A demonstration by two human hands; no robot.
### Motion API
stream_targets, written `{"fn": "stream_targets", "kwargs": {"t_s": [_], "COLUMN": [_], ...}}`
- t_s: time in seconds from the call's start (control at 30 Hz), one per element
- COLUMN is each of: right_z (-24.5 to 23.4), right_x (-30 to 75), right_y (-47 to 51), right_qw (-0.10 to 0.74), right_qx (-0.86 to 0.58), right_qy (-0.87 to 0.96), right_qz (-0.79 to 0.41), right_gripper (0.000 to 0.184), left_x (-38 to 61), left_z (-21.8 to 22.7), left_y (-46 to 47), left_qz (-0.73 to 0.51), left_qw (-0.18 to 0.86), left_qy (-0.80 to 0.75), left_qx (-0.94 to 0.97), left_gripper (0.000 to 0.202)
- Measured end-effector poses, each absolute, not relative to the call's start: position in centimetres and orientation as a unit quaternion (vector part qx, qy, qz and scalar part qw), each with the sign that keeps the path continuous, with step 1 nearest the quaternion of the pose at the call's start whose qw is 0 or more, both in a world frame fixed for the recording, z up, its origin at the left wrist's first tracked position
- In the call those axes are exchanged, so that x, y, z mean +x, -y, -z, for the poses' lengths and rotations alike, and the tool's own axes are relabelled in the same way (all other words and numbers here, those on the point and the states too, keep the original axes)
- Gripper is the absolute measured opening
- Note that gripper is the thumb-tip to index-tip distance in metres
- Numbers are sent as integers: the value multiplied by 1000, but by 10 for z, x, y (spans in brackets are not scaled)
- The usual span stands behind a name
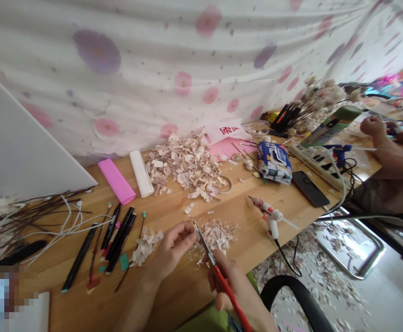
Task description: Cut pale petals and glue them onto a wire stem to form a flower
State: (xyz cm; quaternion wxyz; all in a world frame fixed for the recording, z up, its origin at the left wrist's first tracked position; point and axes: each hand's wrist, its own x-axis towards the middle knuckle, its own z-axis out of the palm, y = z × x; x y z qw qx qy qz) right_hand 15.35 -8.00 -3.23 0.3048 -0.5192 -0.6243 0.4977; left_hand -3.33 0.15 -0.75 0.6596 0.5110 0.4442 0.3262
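My left hand (173,246) is pinched shut on a small pale piece I cannot make out, right at the blade tips of the scissors. My right hand (237,288) grips red-handled scissors (215,265), blades pointing up and left toward the left fingers. Both hands hover over the near edge of the wooden table (173,295). A small heap of pale husk-like scraps (217,235) lies just beyond the blades. More scraps (146,246) sit left of my left hand.
A big pile of pale scraps (187,166) lies farther back. Black markers (118,237), a pink block (117,181), a white block (141,174), a glue gun (270,216), a phone (310,188) and a wipes pack (273,161) are on the table. Another person's hand (374,127) is at far right.
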Motion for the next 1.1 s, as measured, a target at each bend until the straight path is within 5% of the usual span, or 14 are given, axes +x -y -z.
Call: {"fn": "stream_targets", "kwargs": {"t_s": [0.77, 1.1], "right_z": [46, 35], "right_x": [161, 161], "right_y": [87, 89], "right_qw": [329, 363], "right_qx": [-502, -485], "right_qy": [550, 574], "right_qz": [-580, -551], "right_gripper": [99, 105], "left_x": [-31, 1], "left_z": [8, 6], "left_y": [-3, 10], "left_qz": [-321, -437], "left_qw": [692, 661], "left_qy": [-404, -452], "left_qx": [506, 409], "left_gripper": [33, 33]}}
